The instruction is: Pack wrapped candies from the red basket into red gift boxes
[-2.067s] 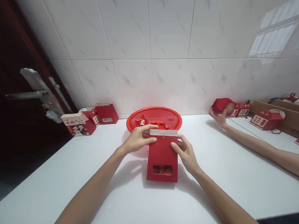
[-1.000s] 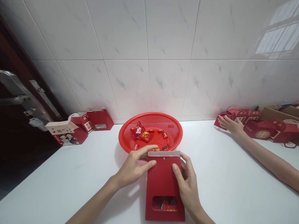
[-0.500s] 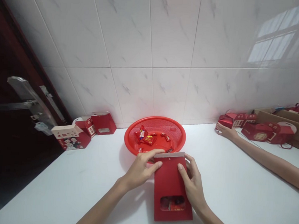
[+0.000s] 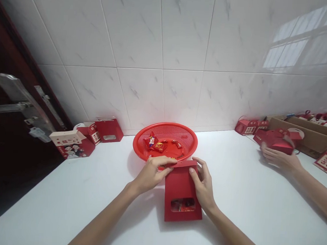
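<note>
A tall red paper box (image 4: 180, 185) stands in front of the basket, wrapped candy showing through its window. Its top flap is folded over toward me. My left hand (image 4: 151, 173) pinches the flap at the upper left corner. Wrapped along the right side is my right hand (image 4: 202, 183), thumb on the front face. Behind both hands is a red perforated basket (image 4: 191, 138) with several wrapped candies (image 4: 159, 146) in it.
Red boxes (image 4: 78, 145) stand at the left, near a door handle (image 4: 19, 96). At the right, another person's hand (image 4: 282, 158) touches a red box (image 4: 280, 143) beside a cardboard carton (image 4: 310, 139). A tiled wall (image 4: 181, 98) rises behind.
The flap, upright before, is now folded down toward me. The other person's hand has moved right from the boxes near the wall to another red box. The view has shifted slightly.
</note>
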### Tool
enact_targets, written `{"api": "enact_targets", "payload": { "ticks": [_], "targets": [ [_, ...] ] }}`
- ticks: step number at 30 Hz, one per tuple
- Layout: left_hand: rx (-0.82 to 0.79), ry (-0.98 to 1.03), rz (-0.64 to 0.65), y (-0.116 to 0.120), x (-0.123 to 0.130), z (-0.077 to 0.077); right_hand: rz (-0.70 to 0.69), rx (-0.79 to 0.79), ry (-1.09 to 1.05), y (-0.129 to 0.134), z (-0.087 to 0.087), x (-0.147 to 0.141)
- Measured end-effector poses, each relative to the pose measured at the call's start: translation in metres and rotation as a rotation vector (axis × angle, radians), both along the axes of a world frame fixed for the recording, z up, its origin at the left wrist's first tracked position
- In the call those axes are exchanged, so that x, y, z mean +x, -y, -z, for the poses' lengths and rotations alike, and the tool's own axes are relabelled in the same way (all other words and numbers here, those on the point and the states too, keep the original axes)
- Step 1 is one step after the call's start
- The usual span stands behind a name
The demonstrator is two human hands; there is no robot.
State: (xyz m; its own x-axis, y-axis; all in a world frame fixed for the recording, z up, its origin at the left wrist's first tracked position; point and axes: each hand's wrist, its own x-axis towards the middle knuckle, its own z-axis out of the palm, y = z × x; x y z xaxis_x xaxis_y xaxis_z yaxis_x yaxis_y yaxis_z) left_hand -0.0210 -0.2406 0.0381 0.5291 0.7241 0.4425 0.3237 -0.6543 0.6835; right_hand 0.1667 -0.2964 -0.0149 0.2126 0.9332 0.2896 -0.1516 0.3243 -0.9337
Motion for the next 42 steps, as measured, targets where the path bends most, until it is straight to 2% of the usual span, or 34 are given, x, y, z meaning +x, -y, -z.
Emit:
{"api": "enact_targets", "payload": {
  "ticks": [8,17,21,26,31,33,36,39,42],
  "targets": [
    [0.028,-0.018,-0.009,0.003,0.000,-0.004,0.011,0.021,-0.015,0.000,0.000,0.000],
    [0.060,0.066,-0.020,0.000,0.003,0.003,0.049,0.018,0.021,-0.008,-0.006,0.001],
    [0.002,0.061,-0.072,0.001,0.004,0.003,0.030,0.024,0.023,-0.011,-0.004,-0.001],
    [-0.185,0.061,-0.093,-0.001,-0.001,-0.006,0.035,0.049,0.066,-0.013,-0.009,0.001],
    [-0.359,0.123,0.035,-0.004,-0.006,-0.016,0.076,0.124,0.135,-0.023,-0.022,0.004],
    [-0.371,0.170,0.057,-0.005,-0.007,-0.018,0.065,0.157,0.155,-0.029,-0.025,0.004],
    [-0.325,0.180,0.012,-0.004,-0.008,-0.020,0.054,0.208,0.185,-0.038,-0.030,0.005],
    [-0.239,0.158,-0.055,-0.002,-0.013,-0.025,-0.042,0.239,0.271,-0.049,-0.042,0.011],
    [-0.180,0.128,-0.094,0.000,-0.022,-0.034,-0.324,0.205,0.372,-0.061,-0.062,0.018]
  ]
}}
